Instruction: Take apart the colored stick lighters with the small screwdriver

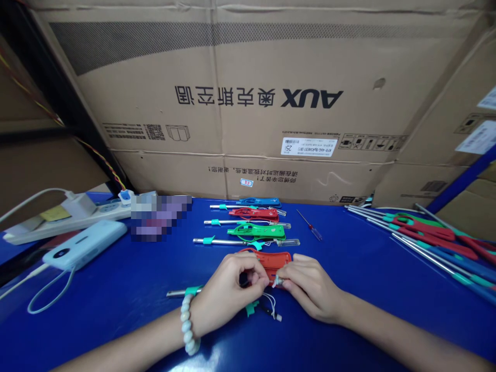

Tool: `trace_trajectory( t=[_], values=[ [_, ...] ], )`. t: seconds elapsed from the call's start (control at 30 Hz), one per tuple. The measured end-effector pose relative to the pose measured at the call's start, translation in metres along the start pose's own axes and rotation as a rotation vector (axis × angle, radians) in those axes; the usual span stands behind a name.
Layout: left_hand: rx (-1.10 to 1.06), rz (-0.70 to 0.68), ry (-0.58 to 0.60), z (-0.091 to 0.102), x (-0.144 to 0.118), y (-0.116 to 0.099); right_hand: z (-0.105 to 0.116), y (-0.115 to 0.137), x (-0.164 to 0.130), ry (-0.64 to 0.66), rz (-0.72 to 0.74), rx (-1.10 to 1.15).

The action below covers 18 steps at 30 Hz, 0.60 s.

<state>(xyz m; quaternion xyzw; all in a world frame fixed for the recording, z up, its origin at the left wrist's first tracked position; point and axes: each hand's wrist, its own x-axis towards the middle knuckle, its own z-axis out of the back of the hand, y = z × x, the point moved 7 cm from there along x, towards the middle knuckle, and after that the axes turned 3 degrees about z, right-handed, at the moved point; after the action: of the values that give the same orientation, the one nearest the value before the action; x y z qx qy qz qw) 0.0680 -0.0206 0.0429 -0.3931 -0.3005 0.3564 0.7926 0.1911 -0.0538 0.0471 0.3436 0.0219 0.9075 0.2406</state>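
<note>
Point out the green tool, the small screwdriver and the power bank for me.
green tool (259, 231), head view, on its green plastic handle.
screwdriver (310, 225), head view, midway along the thin shaft.
power bank (85, 244), head view, on its flat top face.

Red-handled probe tool (273, 260) with steel rod and teal clip lies flat near the tabletop's (116, 289) front edge, thin white wires trailing loose.

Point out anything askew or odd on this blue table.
Nothing looks damaged or spilled. The small screwdriver lies diagonally, unlike the neat parallel row of tools. The pile at the right is loosely fanned.
</note>
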Motion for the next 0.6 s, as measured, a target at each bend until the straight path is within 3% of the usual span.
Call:
trace_trajectory(
  t=[0.6],
  values=[
    [0.108,-0.016,-0.008,-0.0035,-0.0009,-0.0016,-0.0058,0.0,-0.0008,0.057,0.008,-0.045]
  ],
)
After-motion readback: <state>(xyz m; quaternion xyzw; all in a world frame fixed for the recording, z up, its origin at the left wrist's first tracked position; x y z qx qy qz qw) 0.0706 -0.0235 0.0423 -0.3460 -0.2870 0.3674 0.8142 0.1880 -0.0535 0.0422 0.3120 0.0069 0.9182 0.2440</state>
